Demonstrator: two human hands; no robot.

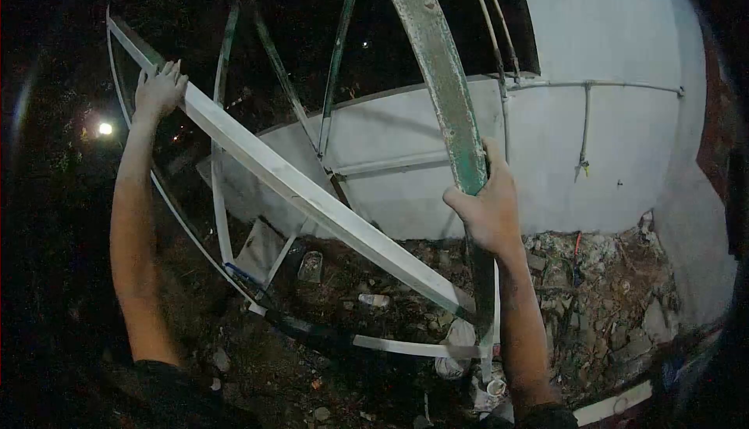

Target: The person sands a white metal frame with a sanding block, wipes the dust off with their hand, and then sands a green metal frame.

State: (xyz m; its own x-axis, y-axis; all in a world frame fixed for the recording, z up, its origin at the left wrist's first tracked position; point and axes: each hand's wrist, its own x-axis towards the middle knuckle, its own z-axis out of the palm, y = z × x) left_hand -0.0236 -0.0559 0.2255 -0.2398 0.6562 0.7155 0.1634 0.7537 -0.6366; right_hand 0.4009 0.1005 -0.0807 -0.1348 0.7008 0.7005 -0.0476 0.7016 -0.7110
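My left hand (161, 90) is at the upper left, its fingers over the upper end of a long white metal beam (289, 183). The beam slants down to the right, and its lower end meets the foot of a worn green metal beam (441, 70). Around that green beam, my right hand (495, 203) is closed, thumb on the near side and fingers partly hidden behind. Flaking paint shows along the green beam's edges. Both beams appear to belong to one metal frame, with a thin curved strip (183, 218) along its left side.
Behind the frame stands a white wall (593, 31) with pipes (585, 125) fixed to it. Rubble (593, 304) covers the ground below, along with a plastic bottle (374, 300) and a small white cup (495, 388). A bright lamp (105, 128) shines in the dark at left.
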